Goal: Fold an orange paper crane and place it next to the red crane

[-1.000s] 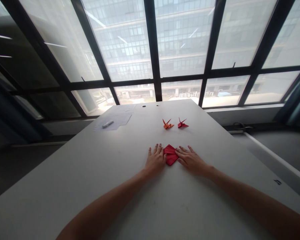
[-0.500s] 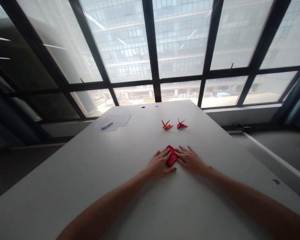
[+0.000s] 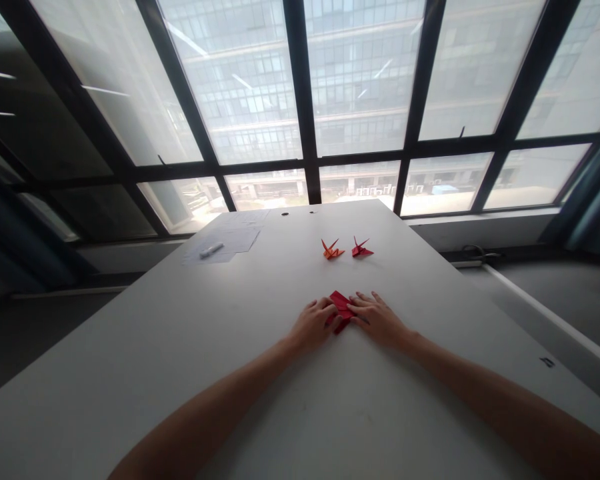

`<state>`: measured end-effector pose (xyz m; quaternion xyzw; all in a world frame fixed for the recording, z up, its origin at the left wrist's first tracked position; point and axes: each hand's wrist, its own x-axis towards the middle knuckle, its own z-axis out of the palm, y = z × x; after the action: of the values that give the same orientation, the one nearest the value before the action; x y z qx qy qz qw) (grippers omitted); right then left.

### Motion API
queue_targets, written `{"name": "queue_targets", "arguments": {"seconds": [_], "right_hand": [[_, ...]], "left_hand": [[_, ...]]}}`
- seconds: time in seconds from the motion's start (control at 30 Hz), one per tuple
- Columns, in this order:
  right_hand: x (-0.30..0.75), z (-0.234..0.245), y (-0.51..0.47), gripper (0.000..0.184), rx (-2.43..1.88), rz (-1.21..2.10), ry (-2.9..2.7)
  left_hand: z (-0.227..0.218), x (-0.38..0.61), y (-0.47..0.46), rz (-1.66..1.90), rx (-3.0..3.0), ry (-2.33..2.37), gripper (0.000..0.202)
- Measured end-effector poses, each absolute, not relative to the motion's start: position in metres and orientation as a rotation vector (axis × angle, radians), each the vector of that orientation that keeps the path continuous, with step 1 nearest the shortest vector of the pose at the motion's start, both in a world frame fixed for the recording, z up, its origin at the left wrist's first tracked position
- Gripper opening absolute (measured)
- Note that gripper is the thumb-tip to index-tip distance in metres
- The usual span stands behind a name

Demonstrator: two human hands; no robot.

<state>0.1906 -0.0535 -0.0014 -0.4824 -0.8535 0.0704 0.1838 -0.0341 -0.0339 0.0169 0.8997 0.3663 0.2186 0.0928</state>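
A folded piece of red origami paper (image 3: 341, 301) lies flat on the white table between my hands. At its left edge, my left hand (image 3: 313, 325) has curled fingers and a thumb closed on the paper, hiding that side. My right hand (image 3: 377, 320) rests on the right edge with its fingers stretched out, the fingertips pressing the paper. Beyond my hands stand two folded paper cranes, an orange crane (image 3: 333, 251) and, to its right, a red crane (image 3: 363, 249).
Sheets of paper (image 3: 247, 241) lie at the table's far left, with a white marker-like stick (image 3: 211, 250) on them. A small dark mark (image 3: 547, 362) is near the right edge. Tall windows (image 3: 360, 80) rise past the table (image 3: 195, 320).
My left hand's fingers have curled in and its thumb has drawn up to the paper's lower left edge. My right hand has barely moved.
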Motion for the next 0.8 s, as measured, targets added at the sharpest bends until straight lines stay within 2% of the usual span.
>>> {"name": "queue_targets", "arguments": {"seconds": [0.17,0.33,0.5,0.6,0.8], "right_hand": [[0.190,-0.001,-0.050,0.038,-1.336,0.141,-2.319],[0.189,-0.003,-0.041,0.020,-1.248,0.161,-2.181],[0.188,-0.006,-0.036,0.013,-1.255,0.242,-2.149],[0.188,-0.006,-0.033,0.007,-1.303,0.287,-2.090],[0.189,-0.003,-0.034,0.008,-1.298,0.339,-2.040]], "left_hand": [[0.015,-0.033,-0.028,0.707,2.574,1.101,0.028],[0.014,-0.032,-0.025,0.726,2.533,1.124,0.030],[0.015,-0.031,-0.026,0.718,2.493,1.248,0.020],[0.016,-0.030,-0.028,0.726,2.511,1.250,0.026],[0.013,-0.031,-0.023,0.757,2.482,1.188,0.027]]}}
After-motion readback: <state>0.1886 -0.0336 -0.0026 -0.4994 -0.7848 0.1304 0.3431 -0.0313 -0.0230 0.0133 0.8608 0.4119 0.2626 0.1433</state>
